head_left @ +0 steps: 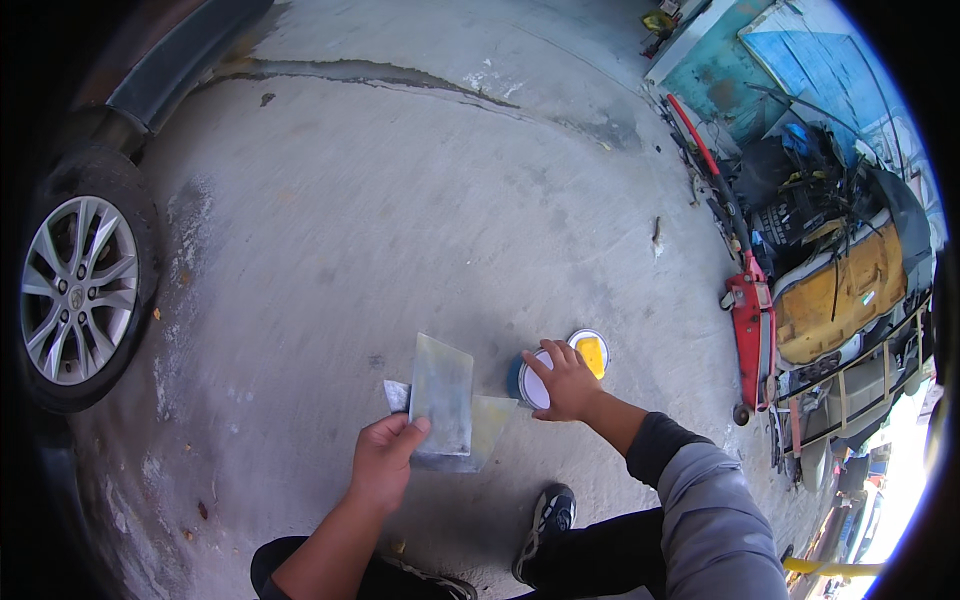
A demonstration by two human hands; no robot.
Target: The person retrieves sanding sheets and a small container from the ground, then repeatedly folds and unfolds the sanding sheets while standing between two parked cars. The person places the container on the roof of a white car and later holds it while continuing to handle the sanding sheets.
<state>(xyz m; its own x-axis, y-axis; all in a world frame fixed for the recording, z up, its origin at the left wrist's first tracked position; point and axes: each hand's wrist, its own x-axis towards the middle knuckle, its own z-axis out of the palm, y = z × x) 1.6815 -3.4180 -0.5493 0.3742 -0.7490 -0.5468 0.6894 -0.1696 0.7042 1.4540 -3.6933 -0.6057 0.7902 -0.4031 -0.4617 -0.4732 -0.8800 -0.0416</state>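
Observation:
My left hand (383, 462) grips a stack of flat, grey-smeared plastic spreader cards (442, 400), fanned out above the concrete floor. My right hand (568, 382) rests fingers-down on the white lid of a small blue can (527, 384) that stands on the floor. Right behind that can sits a second small round tin with yellow contents (590, 351), open to view. My right arm wears a grey sleeve. My dark shoe (546, 520) is planted just below the can.
A car's wheel with a silver rim (78, 288) and its dark body are at the left. A red floor jack (748, 310) with a long handle lies at the right, beside a pile of car parts and a yellow panel (835, 300). Cracked, stained concrete (400, 200) spreads ahead.

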